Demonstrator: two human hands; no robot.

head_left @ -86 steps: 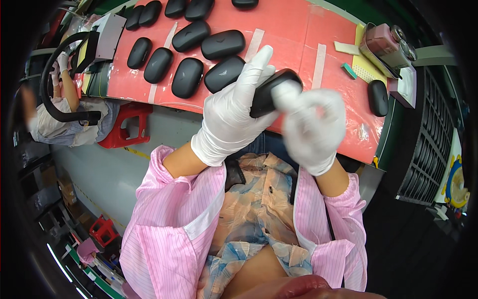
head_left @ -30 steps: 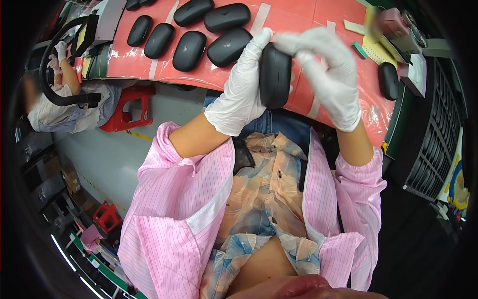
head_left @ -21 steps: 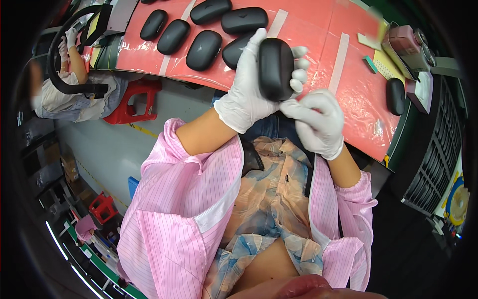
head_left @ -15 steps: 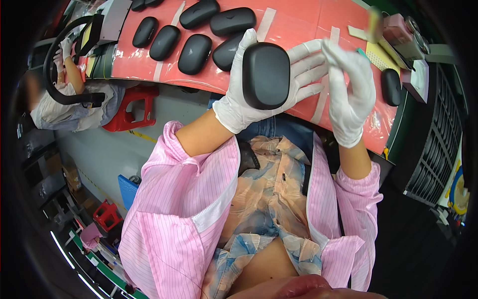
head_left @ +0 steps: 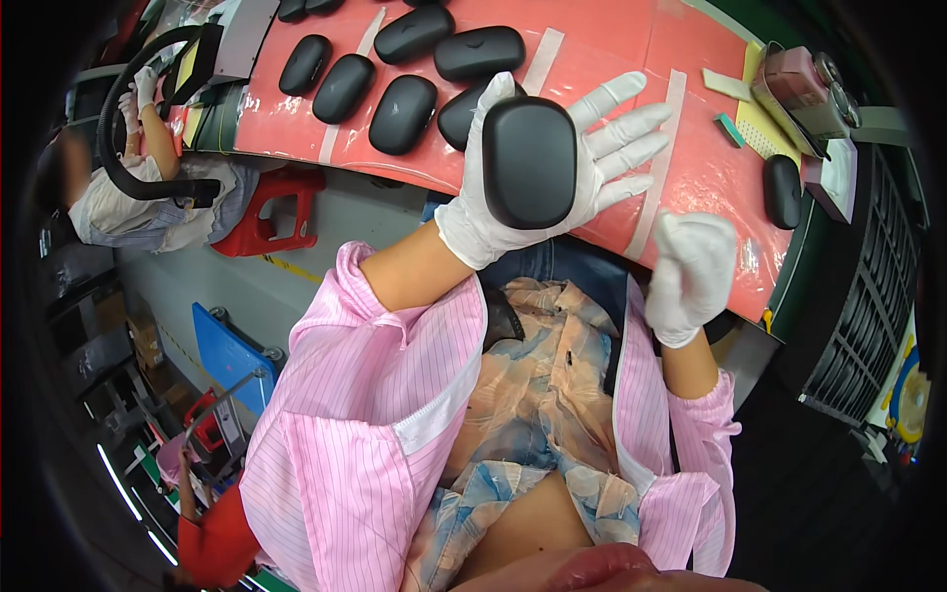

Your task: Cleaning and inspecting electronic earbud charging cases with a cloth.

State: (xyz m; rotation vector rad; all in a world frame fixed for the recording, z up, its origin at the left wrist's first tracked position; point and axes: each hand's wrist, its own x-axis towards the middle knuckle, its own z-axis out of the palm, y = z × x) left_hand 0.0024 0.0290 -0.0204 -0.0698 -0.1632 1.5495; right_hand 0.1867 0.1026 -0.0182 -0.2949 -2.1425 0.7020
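Now gloved left hand [head_left: 538, 192] splayed, cradling smooth rounded black case [head_left: 529, 161]; right hand [head_left: 691, 271] fisted, empty.

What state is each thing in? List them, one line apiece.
Left hand: gloved, fingers spread, palm up.
Black oval case: closed, lying flat on the left palm.
Right hand: gloved, curled shut, holding nothing visible.
Other black cases: closed, lying loose on the red mat.
Single black case: lying apart near the mat's right edge.

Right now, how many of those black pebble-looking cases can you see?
9, perhaps more beyond the top edge. One rests on the left hand's palm; seven on the red table; one far right.
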